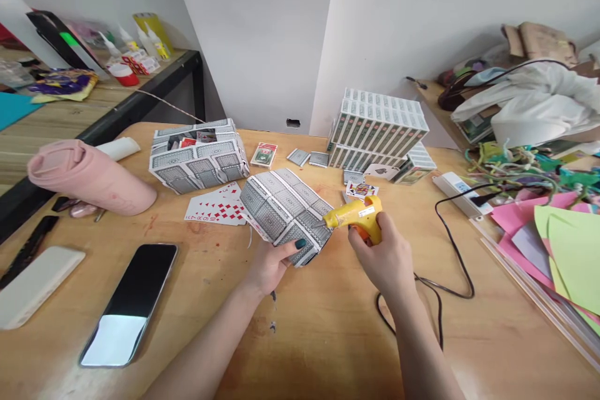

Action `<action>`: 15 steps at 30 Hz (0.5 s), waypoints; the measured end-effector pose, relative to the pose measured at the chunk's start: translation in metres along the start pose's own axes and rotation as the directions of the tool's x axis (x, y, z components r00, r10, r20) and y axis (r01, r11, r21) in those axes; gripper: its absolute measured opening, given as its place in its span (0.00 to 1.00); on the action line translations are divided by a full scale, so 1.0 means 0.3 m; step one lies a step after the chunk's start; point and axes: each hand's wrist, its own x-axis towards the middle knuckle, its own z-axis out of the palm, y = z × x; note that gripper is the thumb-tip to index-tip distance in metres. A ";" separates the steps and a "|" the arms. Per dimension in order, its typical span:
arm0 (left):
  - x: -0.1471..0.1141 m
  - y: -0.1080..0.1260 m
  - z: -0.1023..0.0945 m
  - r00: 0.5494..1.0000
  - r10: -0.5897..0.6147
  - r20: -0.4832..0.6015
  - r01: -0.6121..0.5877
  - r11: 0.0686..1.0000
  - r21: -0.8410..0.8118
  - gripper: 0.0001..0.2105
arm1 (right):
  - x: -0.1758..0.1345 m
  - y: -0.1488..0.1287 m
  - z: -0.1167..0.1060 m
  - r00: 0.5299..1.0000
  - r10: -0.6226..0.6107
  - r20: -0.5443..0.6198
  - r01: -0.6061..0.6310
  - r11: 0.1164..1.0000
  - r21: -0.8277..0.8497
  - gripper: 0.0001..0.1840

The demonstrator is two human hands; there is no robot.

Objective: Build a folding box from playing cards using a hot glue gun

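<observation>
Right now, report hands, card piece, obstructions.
Left hand gripping card piece. Right hand holding glue gun, nozzle over card piece, contact unclear. Nothing seen blocking.

On the table (328, 331), middle: left hand (269, 262) at the near edge of the held box (285, 203), glue gun (349, 215) in right hand (387, 256) at its right side; fanned cards (213, 209) just left, a second box (201, 165) behind them. Back right I note stacked card packs (377, 131), loose cards (360, 190) in front; power strip (459, 192) to their right, paper sheets (574, 240) farther right; tumbler (96, 181) left of the second box, phone (134, 300) before the tumbler.
</observation>
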 end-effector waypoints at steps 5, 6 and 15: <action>0.003 -0.005 -0.003 1.000 -0.006 -0.014 0.006 1.000 0.010 0.26 | 0.004 -0.011 0.030 0.996 -0.091 -0.010 0.090 0.995 -0.038 0.14; 0.004 -0.006 -0.005 1.000 -0.009 -0.020 0.009 1.000 0.005 0.26 | 0.005 -0.013 0.032 0.995 -0.099 -0.004 0.099 0.994 -0.039 0.13; 0.006 -0.006 -0.008 1.000 -0.013 -0.006 0.013 0.999 -0.030 0.27 | 0.010 -0.017 0.042 0.988 -0.157 -0.009 0.155 0.981 -0.114 0.09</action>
